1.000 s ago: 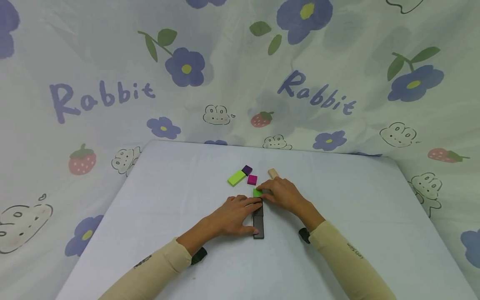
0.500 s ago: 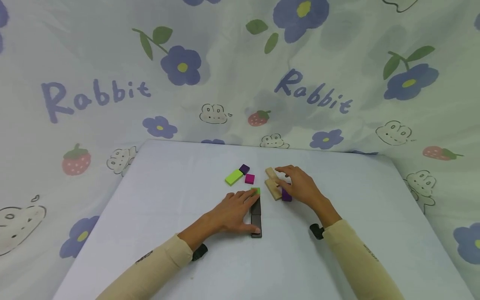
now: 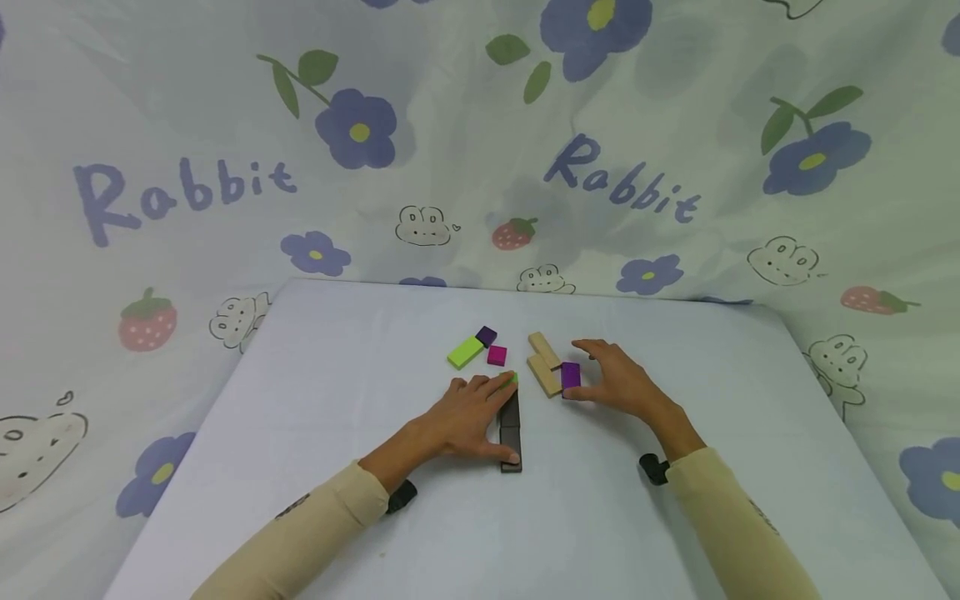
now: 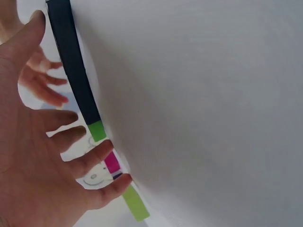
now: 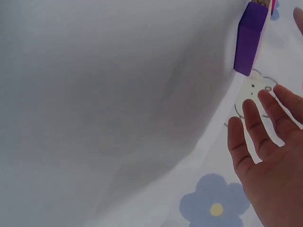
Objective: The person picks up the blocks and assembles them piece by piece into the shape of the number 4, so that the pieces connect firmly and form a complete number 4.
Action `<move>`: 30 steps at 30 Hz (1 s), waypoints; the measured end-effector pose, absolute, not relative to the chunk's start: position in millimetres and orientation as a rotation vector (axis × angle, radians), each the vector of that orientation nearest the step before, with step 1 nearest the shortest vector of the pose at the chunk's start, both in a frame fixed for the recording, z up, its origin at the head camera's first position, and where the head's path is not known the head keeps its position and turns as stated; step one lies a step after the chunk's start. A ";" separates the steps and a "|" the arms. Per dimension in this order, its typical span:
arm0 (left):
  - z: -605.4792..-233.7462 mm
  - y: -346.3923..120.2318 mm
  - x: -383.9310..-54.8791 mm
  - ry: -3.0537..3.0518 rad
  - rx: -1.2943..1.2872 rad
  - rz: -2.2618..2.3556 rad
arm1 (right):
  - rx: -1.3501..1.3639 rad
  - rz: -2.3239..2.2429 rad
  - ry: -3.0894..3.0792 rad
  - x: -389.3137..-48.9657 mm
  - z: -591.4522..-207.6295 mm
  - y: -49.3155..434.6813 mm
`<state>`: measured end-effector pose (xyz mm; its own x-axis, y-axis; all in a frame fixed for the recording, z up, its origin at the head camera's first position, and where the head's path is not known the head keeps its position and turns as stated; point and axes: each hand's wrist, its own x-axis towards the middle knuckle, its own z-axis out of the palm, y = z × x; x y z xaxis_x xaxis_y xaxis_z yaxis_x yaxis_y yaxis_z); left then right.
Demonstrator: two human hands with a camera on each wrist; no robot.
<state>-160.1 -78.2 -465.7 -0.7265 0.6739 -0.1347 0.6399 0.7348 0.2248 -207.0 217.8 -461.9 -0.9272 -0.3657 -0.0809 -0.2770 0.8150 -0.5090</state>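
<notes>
My left hand (image 3: pixel 467 422) lies along a straight row of two dark blocks (image 3: pixel 510 421), its thumb over the nearer one. Its fingertips reach a small green block (image 4: pixel 96 131) at the row's far end, partly covered in the head view. In the left wrist view its fingers are spread and fairly straight. My right hand (image 3: pixel 626 382) is held with thumb and fingers apart, nothing between them. Its thumb tip is beside a purple block (image 3: pixel 571 377); whether they touch I cannot tell. Two pale wooden blocks (image 3: pixel 543 376) lie just left of the purple one.
Beyond the row lie a magenta block (image 3: pixel 497 356), a lime-green block (image 3: pixel 465 352) and a dark purple block (image 3: pixel 486 336). A white cloth covers the table (image 3: pixel 337 375). Behind it hangs a printed curtain (image 3: pixel 465 150).
My right hand has moved right from the green block, past the wooden blocks, uncovering them and the purple block. My left fingertips have shifted forward onto the green block.
</notes>
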 end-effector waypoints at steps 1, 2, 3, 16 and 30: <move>-466.0 -78.1 -160.4 2.731 1.046 0.240 | -0.509 -0.754 2.806 -206.3 -461.8 219.5; -466.3 -78.1 -160.7 2.732 1.045 0.241 | -0.516 -0.752 2.790 -205.9 -462.6 221.0; -466.5 -78.0 -160.9 2.733 1.043 0.241 | -0.519 -0.753 2.773 -205.7 -463.4 222.2; -465.7 -76.4 -161.4 2.742 1.039 0.223 | -0.620 -0.734 2.688 -204.1 -470.0 225.3; -465.8 -75.6 -160.9 2.736 1.029 0.202 | -0.670 -0.587 2.789 -205.4 -472.8 222.5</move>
